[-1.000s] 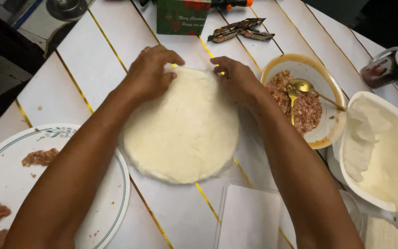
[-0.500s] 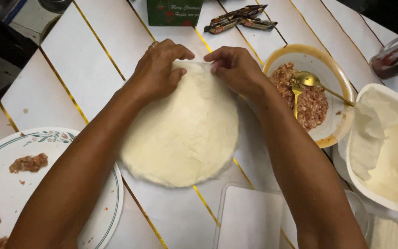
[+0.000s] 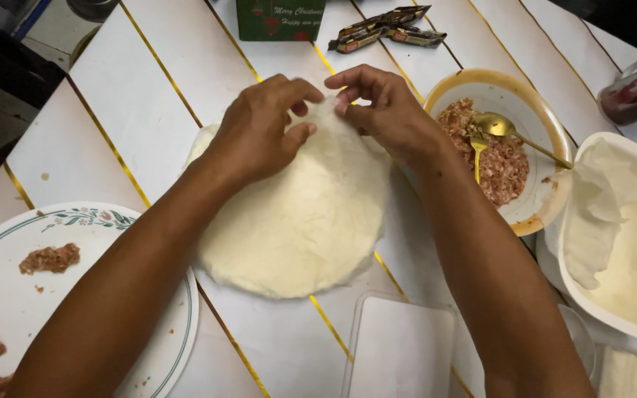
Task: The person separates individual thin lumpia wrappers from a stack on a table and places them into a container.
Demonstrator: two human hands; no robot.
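A view from above of a white table (image 3: 149,110) with thin gold stripes, where a person works with two bare hands. In the middle lies a round stack of thin, pale wrapper sheets (image 3: 296,221), flat on the table. Both hands meet at the far edge of this stack. The left hand (image 3: 259,129) rests on the sheets with its fingers bent, thumb and fingertips pinching the raised edge of the top sheet. The right hand (image 3: 388,110) pinches the same edge just beside it, fingers curled close together. The work in hand appears to be peeling one sheet loose from the stack; the edge is lifted only at the far rim, and the rest lies flat. Freeing it cleanly would likely call for a slow, even pull, since the sheets look thin and easy to tear. To the right stands a bowl (image 3: 547,199) of minced filling with a gold spoon (image 3: 510,133) in it, and beyond that a white container (image 3: 621,236) of more pale sheets. At lower left is a flower-rimmed plate (image 3: 97,221) bearing small lumps of filling.
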